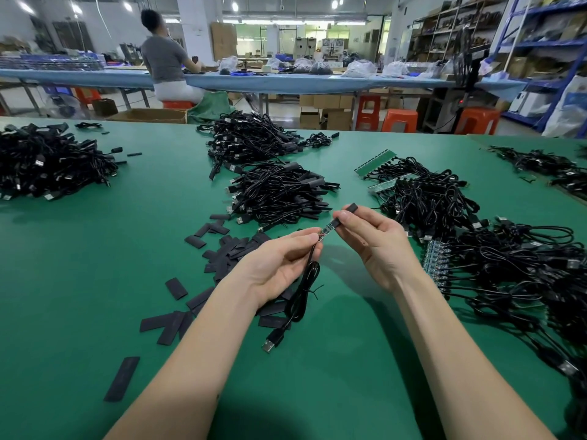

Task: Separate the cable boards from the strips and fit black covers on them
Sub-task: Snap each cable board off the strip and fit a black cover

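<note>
1. Black cover (346,212), pinched in the right hand (371,239), sits partly over the tip of one cable board (325,232); the left hand (279,265) grips that board's cable end.
2. Done, I judge: the covered cables (276,193) heaped on the bench (79,281).
3. Left: boards on strips (436,258) at right, loose covers (222,249) at left.

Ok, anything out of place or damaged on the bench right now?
Nothing damaged that I can see. Loose black covers lie scattered unevenly on the green table, one stray nearer the front edge. The hands are sliding a cover onto a board.
</note>
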